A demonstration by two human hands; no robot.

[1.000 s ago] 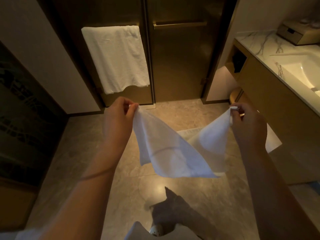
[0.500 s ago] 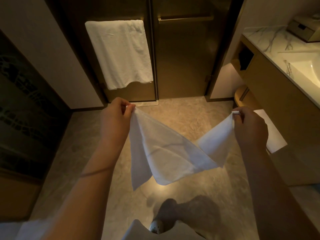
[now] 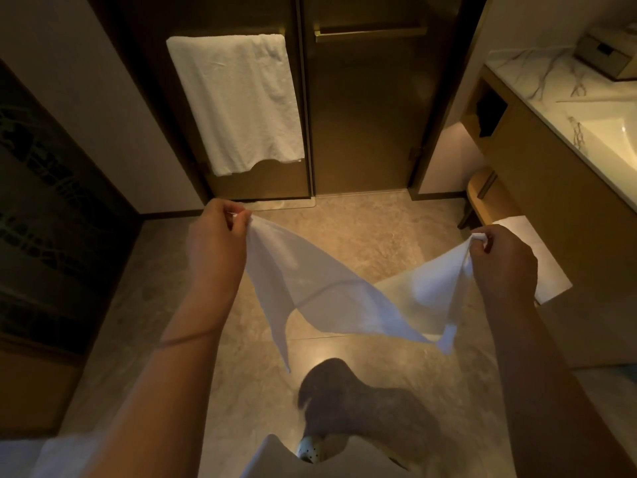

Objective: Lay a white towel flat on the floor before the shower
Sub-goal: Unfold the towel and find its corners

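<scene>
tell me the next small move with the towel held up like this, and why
Probably draw the hands a little further apart and lower them toward the floor. The left hand and right hand each pinch a corner of the white towel, but it sags in the middle with loose corners dangling, well above the bare tiles before the shower doors.

- No text, label, brand, number or sign can be read on anything here; the dim light leaves every surface plain.
</scene>
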